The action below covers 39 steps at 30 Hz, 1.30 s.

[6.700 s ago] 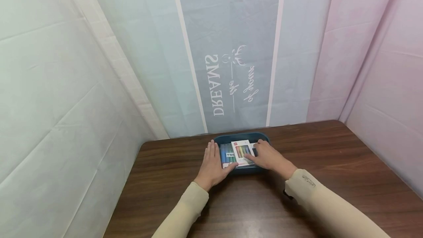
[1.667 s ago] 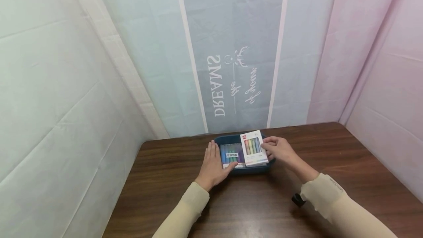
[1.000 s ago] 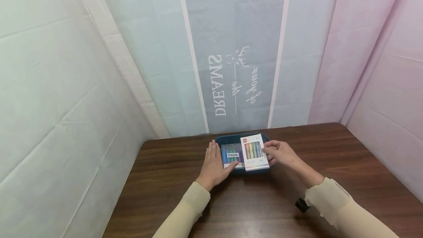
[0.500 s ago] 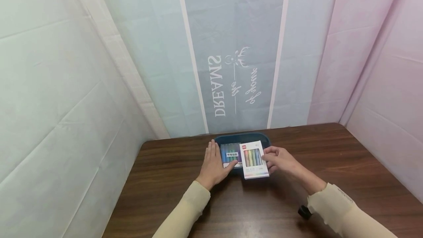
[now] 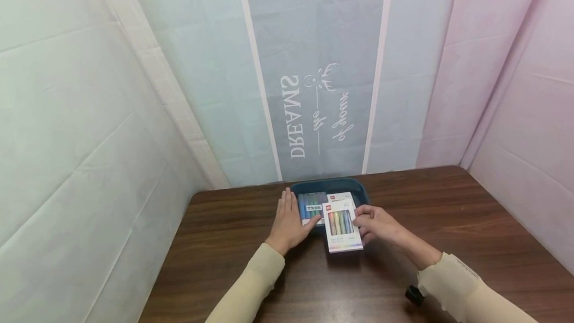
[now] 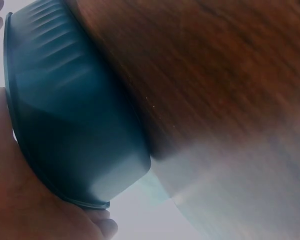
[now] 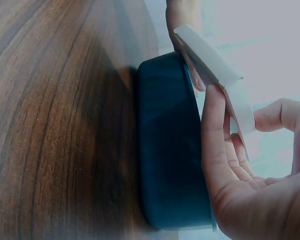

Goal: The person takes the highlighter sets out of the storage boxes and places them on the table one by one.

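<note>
My right hand point(image 5: 378, 224) pinches the right edge of a white box point(image 5: 342, 228) with a window showing several colourful pens. It holds the box tilted over the near rim of a dark blue basket point(image 5: 360, 192). In the right wrist view, the thumb is on one side of the box point(image 7: 208, 56) and the fingers on the other. My left hand point(image 5: 289, 226) rests on the basket's left rim with straight fingers, its thumb reaching over a clear case of blue, green and purple pens point(image 5: 309, 201). Another white box point(image 5: 339, 196) lies inside, partly hidden behind the held one.
The basket stands near the back edge of a brown wooden table point(image 5: 323, 283). Behind it hangs a curtain point(image 5: 332, 113) with mirrored lettering, and pale fabric walls close in both sides. A black strap piece point(image 5: 414, 295) hangs under my right sleeve.
My right hand earlier lay over the box in the basket. It now grips the box's side and has drawn it toward me over the near rim, uncovering another white box. The left hand stays put.
</note>
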Tool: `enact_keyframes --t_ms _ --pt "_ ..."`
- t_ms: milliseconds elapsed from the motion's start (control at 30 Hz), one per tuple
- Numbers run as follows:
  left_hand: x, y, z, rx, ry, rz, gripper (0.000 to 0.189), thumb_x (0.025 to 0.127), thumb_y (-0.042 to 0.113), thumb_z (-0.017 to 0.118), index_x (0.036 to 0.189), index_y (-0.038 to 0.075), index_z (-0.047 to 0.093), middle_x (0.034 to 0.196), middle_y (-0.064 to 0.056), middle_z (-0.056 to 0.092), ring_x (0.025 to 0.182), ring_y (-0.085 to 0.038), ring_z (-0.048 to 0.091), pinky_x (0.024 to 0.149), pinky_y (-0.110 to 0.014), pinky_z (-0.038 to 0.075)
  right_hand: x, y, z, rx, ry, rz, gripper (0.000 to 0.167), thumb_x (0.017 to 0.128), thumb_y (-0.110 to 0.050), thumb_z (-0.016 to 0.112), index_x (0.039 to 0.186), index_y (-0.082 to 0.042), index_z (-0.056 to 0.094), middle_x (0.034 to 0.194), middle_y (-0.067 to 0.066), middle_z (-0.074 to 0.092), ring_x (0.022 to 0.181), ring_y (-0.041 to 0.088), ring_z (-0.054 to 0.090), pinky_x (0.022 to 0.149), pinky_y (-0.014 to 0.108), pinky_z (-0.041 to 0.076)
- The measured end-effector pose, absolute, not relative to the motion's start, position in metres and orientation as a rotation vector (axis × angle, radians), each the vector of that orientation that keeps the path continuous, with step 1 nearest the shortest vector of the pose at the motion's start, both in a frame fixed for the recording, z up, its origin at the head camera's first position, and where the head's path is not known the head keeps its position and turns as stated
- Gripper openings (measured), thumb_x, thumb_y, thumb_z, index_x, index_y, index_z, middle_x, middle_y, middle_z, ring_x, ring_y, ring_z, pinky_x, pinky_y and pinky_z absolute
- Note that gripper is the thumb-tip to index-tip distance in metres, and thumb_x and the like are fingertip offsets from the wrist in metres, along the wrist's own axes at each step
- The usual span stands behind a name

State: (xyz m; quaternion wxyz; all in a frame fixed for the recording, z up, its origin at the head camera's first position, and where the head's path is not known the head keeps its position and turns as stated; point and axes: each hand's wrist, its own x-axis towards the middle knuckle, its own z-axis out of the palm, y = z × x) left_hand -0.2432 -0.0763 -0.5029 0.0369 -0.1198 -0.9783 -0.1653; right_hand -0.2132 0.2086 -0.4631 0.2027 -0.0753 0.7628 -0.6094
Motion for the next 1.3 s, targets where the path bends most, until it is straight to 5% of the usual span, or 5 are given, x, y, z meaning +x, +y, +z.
enact_keyframes --t_ms 1300 --pt "-0.242 -0.078 -0.505 -0.395 -2.991 -0.564 0.11 0.101 0.077 0.048 0.166 -0.009 0.024 0.178 -0.026 0.008 0.166 -0.038 0.008 0.133 -0.049 0.014 -0.172 0.184 -0.497 -0.311 1.896 -1.724 0.025 0.097 -0.006 0.06 0.118 0.007 0.055 0.092 0.014 0.077 0.077 0.022 0.075 0.061 0.035 0.064"
